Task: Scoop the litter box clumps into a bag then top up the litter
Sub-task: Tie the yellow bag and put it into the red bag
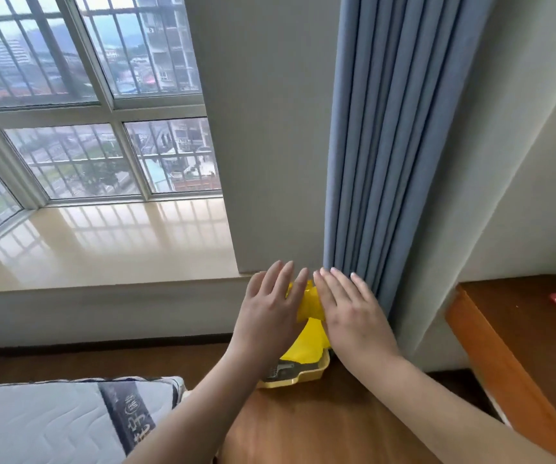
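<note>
Yellow, thin and crinkled, the plastic bag [309, 304] is pressed between two flat palms, and its bunched upper part shows in the gap between the fingers while the loose tail hangs down below the wrists. My guess is that the person is rubbing the film between the palms to part its stuck layers, so the mouth can be opened for the clumps; that would explain why it is held up in the air, not laid down.

Both hands are straight-fingered. On the left hand [269, 304] the fingers [281, 279] are extended, close together and slightly fanned at the tips, with nothing curled round the bag. The right hand [350, 313] mirrors it, its fingers [335, 286] stretched out side by side, palm turned inward against the plastic. The fingertips of the two hands nearly meet above the bag.

Directly below the heels of the hands sits a shallow yellow plastic litter tray [298, 375], mostly hidden by the bag's tail and the left forearm; a dark slotted thing lies in it, possibly the scoop, but I cannot tell for sure. The tray rests on a brown wooden surface [320, 426]. Just beyond the right fingertips hangs a pleated blue-grey curtain [387, 145], and beyond the left fingertips runs a pale glossy window sill [109, 242]. Scooping looks not yet begun.
</note>
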